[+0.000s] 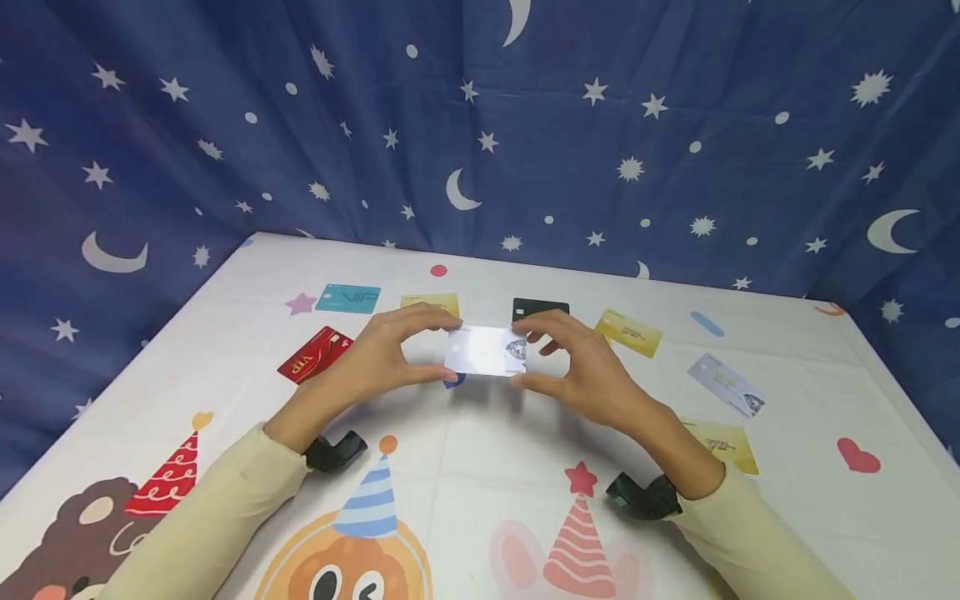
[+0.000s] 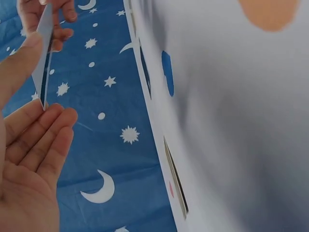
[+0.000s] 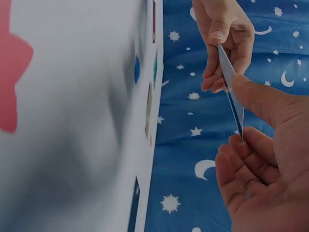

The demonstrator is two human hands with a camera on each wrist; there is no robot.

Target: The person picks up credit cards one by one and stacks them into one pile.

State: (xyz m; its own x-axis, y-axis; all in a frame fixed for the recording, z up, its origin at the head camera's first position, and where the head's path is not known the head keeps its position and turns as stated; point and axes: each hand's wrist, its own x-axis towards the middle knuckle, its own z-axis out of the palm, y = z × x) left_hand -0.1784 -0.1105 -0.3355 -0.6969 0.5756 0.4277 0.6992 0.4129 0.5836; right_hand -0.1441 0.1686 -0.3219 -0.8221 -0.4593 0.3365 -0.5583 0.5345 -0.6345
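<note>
A shiny silver card [image 1: 483, 350], with a small dark picture at its right end, is held above the table between both hands. At its left end, my left hand [image 1: 386, 350] pinches it with the thumb below and a fingertip at the top corner. My right hand [image 1: 585, 367] grips the opposite end likewise. Seen from the left wrist, the card [image 2: 44, 53] stands nearly edge-on. The right wrist view shows the same card [image 3: 231, 92] between thumb and fingertips, with the other fingers loosely bent beneath it.
On the white patterned tablecloth [image 1: 465, 475], cards lie in an arc: red [image 1: 315, 354], teal [image 1: 348, 298], gold [image 1: 429, 302], black [image 1: 542, 307], another gold [image 1: 628, 332], silver [image 1: 726, 384] and a gold one [image 1: 731, 446] partly behind my right forearm. A blue star-patterned curtain [image 1: 540, 183] hangs behind.
</note>
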